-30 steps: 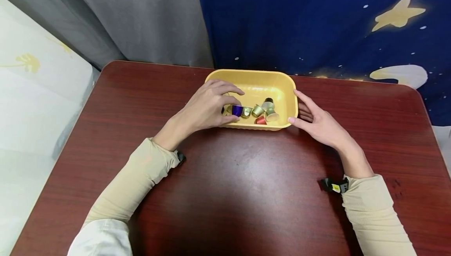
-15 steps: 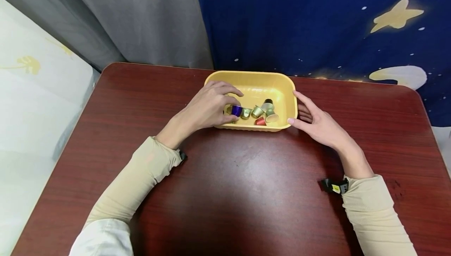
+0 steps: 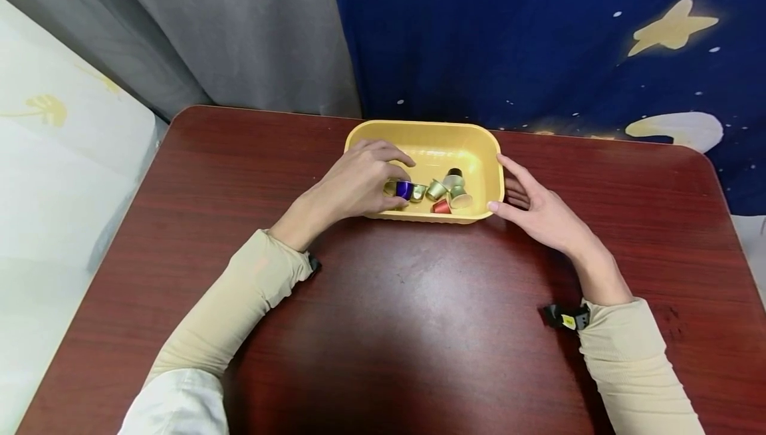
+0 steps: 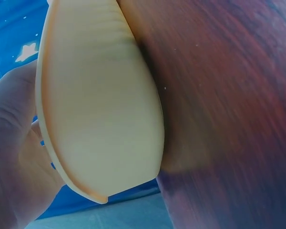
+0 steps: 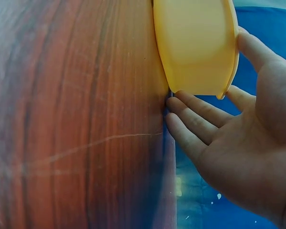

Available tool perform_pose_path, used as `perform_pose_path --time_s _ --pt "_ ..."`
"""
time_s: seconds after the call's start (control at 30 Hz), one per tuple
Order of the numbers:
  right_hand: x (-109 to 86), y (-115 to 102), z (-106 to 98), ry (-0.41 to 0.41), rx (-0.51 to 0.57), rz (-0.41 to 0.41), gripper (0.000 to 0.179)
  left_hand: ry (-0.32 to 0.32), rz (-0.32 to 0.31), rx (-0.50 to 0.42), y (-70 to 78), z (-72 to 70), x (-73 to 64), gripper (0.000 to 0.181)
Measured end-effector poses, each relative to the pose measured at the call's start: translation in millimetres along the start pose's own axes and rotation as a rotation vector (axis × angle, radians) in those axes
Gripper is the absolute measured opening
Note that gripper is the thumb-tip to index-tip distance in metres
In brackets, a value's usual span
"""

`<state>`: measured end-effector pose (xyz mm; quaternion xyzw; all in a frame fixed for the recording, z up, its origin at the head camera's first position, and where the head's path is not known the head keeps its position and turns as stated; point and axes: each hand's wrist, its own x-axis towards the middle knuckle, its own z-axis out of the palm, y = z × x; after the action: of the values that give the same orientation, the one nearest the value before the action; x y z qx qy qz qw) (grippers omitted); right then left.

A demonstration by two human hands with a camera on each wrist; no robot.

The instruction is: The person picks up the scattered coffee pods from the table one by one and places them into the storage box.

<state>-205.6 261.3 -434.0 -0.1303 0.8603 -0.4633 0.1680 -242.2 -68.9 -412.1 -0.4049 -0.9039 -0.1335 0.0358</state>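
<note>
A yellow plastic basin [image 3: 443,217] stands near the far edge of the table, holding several coffee capsules. My left hand [image 3: 359,182] reaches over its left end and pinches a purple coffee capsule [image 3: 404,190] between thumb and index finger, low inside. Right beside that one lies a gold-green capsule [image 3: 417,193]. Farther right are a light green capsule [image 3: 436,189], a red capsule [image 3: 441,207] and a pale-lidded capsule [image 3: 461,199]. My right hand [image 3: 541,212] touches the basin's right end with its fingers spread and fairly straight. The left wrist view shows only the basin's outer wall [image 4: 100,105] beside the hand.
The dark red wooden table [image 3: 407,328] has a rounded far edge close behind the basin. A grey curtain [image 3: 257,36] and a blue star-print curtain [image 3: 509,36] hang just past it. A white patterned surface [image 3: 60,155] borders the left side.
The left hand and the purple capsule have shifted very slightly right, closer over the gold-green capsule. The right hand keeps its place on the basin, and the head view has drifted a little.
</note>
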Motion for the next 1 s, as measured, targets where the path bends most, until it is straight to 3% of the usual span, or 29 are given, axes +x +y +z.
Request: perform_pose_path --time_s 1.0 --pt "1.3 0.2 -0.3 -0.002 -0.003 0.010 0.081 -0.022 -0.003 -0.008 -1.7 2.8 -0.5 0.034"
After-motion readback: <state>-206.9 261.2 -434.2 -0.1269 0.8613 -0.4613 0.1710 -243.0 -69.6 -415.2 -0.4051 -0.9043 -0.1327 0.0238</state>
